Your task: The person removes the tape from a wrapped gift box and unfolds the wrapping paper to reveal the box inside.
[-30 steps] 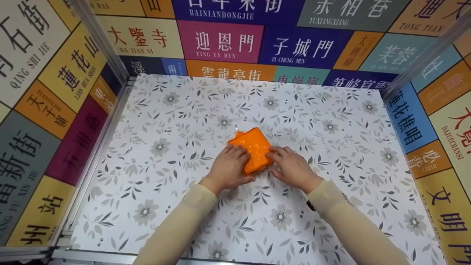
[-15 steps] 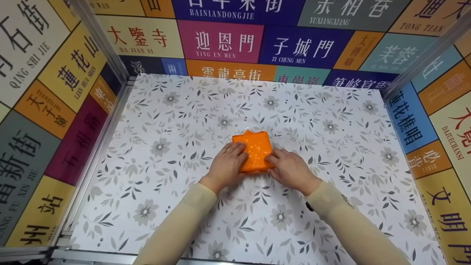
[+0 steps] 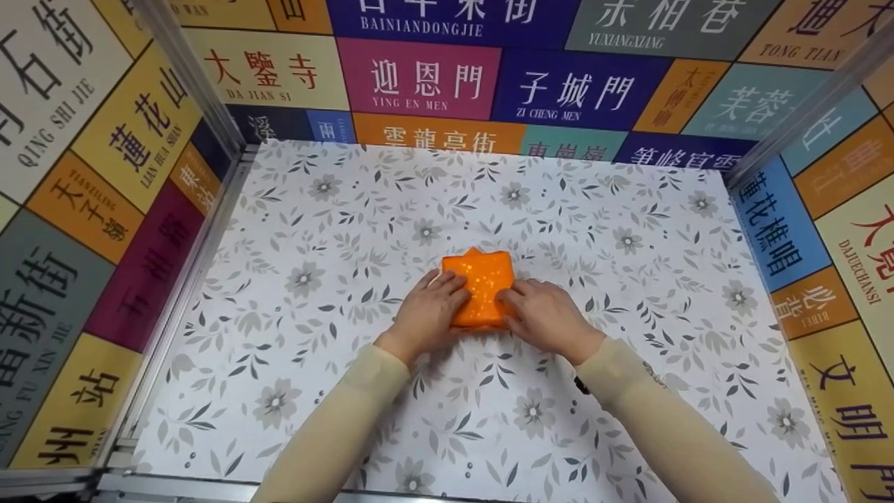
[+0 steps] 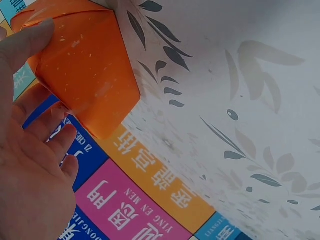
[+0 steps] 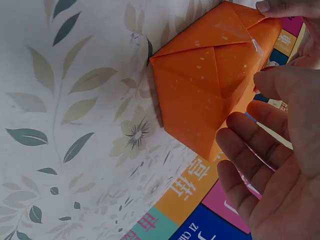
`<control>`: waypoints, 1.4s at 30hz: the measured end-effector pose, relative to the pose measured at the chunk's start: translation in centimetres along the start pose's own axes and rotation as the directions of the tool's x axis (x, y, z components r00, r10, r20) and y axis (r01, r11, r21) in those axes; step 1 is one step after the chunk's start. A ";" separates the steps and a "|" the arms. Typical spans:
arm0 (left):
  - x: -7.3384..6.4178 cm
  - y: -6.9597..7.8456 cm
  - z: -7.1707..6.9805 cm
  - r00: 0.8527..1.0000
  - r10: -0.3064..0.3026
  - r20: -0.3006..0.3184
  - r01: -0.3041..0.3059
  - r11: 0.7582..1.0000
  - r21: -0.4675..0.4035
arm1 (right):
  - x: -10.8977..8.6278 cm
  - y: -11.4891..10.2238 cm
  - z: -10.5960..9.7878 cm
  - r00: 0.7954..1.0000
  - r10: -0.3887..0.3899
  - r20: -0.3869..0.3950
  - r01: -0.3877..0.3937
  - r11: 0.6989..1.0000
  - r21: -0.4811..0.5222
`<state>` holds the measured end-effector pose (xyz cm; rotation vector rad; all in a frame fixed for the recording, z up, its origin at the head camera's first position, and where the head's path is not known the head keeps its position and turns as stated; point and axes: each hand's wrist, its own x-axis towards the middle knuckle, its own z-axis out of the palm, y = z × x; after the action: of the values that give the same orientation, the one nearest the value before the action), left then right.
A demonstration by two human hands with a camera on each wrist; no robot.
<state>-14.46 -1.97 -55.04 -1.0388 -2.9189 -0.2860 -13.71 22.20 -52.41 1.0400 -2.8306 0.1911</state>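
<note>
A boxy package wrapped in gold-flecked orange paper (image 3: pixel 482 286) is between my two hands at the middle of the table, with a small pointed paper corner sticking out at its far side. My left hand (image 3: pixel 427 311) grips its left side, fingers over the top edge; in the left wrist view the thumb (image 4: pixel 37 37) lies on the paper. On the right side, my right hand (image 3: pixel 552 314) holds it with bent fingers and thumb. The right wrist view shows folded flaps on the end of the orange package (image 5: pixel 200 80), and a shiny strip like clear tape.
The table (image 3: pixel 335 230) wears a white cover printed with grey flowers and leaves. Panels of colourful street-name signs (image 3: pixel 419 77) stand behind it and at both sides. Metal frame rails (image 3: pixel 174 300) run along the edges.
The package has turned from a slanted position to sit square before me, its near edge now roughly level. My right fingers have shifted slightly inward on its right side; the left hand stays on it.
</note>
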 end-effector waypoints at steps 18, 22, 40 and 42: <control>0.2 -0.5 -0.3 0.997 -0.007 0.077 0.002 0.998 0.066 | 1.2 0.0 1.4 0.999 -0.015 0.041 0.010 0.992 0.130; 0.2 -0.6 -0.4 0.997 -0.003 0.077 -0.001 0.998 0.059 | 1.1 0.1 1.5 0.999 -0.049 0.013 0.046 0.988 0.146; 0.3 -1.1 -0.1 0.998 0.002 0.069 -0.006 0.998 0.060 | 1.9 -0.1 1.4 0.999 -0.038 0.007 0.035 0.970 0.240; 0.3 -1.0 -0.1 0.997 -0.003 0.075 -0.001 0.999 0.050 | 2.2 -0.1 1.5 1.000 -0.019 0.021 0.014 0.974 0.226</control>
<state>-15.32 -2.56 -55.08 -1.0644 -2.9756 -0.1765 -15.42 20.49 -53.52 1.1126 -2.8704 0.5141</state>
